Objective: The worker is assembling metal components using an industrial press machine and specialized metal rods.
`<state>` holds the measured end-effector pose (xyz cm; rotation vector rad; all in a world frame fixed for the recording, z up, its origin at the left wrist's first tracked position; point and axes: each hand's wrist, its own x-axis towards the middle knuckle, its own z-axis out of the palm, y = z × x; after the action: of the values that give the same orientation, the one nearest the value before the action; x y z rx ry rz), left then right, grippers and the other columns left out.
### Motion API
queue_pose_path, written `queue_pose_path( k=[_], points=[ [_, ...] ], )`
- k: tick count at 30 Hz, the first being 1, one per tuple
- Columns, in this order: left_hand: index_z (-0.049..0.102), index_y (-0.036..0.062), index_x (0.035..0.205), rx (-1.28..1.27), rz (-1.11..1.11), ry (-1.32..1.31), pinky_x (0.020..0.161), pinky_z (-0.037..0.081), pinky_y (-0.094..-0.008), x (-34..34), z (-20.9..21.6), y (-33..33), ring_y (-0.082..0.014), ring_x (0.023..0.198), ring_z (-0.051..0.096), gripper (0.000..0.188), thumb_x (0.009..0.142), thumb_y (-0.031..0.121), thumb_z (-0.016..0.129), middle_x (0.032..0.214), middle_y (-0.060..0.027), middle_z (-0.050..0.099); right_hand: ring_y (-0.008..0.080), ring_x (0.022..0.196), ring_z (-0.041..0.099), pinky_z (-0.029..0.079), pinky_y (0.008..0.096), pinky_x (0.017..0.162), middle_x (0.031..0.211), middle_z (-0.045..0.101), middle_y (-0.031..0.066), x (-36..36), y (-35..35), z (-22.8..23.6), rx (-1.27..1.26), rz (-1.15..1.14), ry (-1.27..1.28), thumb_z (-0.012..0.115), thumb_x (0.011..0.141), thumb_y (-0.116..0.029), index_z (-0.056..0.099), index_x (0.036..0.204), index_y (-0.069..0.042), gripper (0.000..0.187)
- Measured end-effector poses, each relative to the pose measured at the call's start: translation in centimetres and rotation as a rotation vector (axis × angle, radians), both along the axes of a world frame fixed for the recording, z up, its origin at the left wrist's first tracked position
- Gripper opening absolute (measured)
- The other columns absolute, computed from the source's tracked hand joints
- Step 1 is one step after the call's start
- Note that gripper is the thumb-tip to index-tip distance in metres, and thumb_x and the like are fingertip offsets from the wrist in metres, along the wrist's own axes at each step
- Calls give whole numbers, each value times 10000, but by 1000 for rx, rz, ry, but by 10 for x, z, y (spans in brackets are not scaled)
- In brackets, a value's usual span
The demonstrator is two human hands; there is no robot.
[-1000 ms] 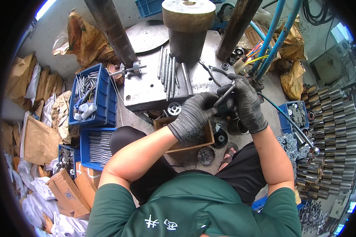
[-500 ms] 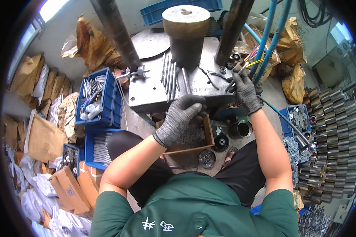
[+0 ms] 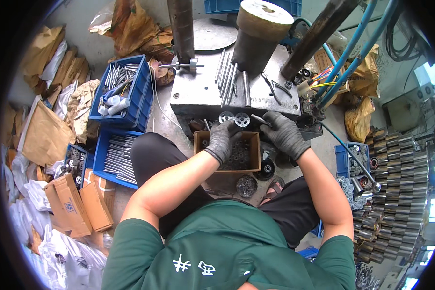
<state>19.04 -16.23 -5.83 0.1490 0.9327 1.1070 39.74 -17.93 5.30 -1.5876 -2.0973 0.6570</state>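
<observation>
Cluttered workshop floor fills the frame, with paper sacks at the left, blue bins of metal rods at upper left, and stacked metal cylinders down the right edge. At top centre stands a grey steel press counter with loose rods and pliers lying on it. Two round metal discs sit at the counter's front edge, apparently already set out, while a cardboard box just below, between the person's knees, holds many more, so most of the work looks left to do. The gloved left hand reaches up from the lower middle, fingers curled over the box's upper rim, touching the discs; whether it grips one I cannot tell. The gloved right hand, forearm angled in from the lower right, pinches a small metal pin just beside the discs.
</observation>
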Motion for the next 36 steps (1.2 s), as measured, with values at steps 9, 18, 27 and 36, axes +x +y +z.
queue_pose_path(
  k=[9,18,27,36],
  points=[
    [552,1,1249,-66,153,115,652,634,-373,23,-14,16,-277,847,725,425,888,120,742,1047,-173,691,361,869,742,603,470,759,1041,708,194,-65,36,13,167,333,-976,631,912,-165,722,1020,-47,184],
    [648,16,1131,-11,132,-72,719,565,-362,35,-64,35,-209,840,684,284,893,137,743,1022,-122,713,296,873,754,585,436,704,963,739,120,-129,52,9,266,596,-1224,607,937,-187,763,1010,-30,233],
    [635,-4,1159,-91,114,-99,786,560,-366,34,-47,29,-241,875,679,319,897,142,743,1061,-152,710,305,1040,724,594,419,820,1136,732,123,-119,42,0,74,501,-1280,626,940,-189,788,1072,-95,229],
    [602,-60,1187,98,37,780,842,544,-401,26,-33,17,-274,911,652,401,898,156,775,1059,-185,710,375,1020,691,586,484,839,1118,689,184,-100,2,-21,87,144,-902,599,955,-283,615,1220,-74,338]
  ],
)
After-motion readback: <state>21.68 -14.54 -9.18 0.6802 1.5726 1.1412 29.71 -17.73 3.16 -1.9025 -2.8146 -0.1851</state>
